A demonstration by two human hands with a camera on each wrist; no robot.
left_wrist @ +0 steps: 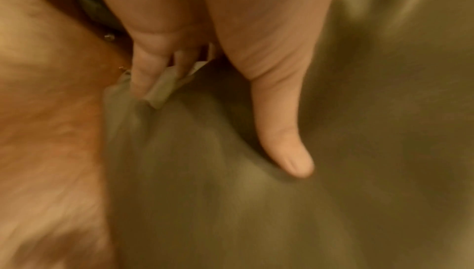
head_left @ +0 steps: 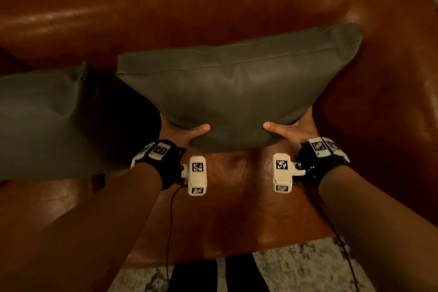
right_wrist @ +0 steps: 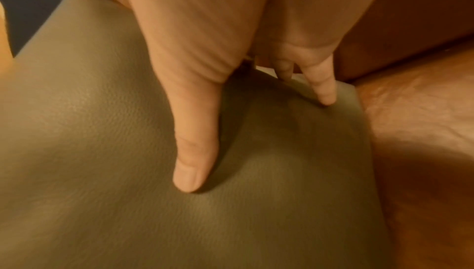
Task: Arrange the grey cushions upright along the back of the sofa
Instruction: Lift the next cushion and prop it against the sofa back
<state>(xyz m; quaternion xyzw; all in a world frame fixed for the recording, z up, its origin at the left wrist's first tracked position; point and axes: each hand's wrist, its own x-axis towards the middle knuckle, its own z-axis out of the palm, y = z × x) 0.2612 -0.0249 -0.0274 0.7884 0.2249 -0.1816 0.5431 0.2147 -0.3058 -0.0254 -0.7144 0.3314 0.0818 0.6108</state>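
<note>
A grey leather cushion [head_left: 237,92] is held up over the seat of the brown leather sofa [head_left: 213,7], near its right corner. My left hand [head_left: 187,134] grips its lower left edge, thumb on the front face and fingers behind. My right hand [head_left: 288,129] grips the lower right edge the same way. The left wrist view shows the cushion [left_wrist: 282,192] with the thumb pressed into it and fingers over a folded edge. In the right wrist view the thumb dents the cushion [right_wrist: 102,151]. A second grey cushion [head_left: 40,121] leans at the left of the sofa.
The sofa's right armrest [head_left: 391,78] stands close to the held cushion. Bare seat leather [head_left: 237,208] lies under my wrists. A patterned rug [head_left: 296,268] lies on the floor in front of the sofa. Cables hang from both wrist cameras.
</note>
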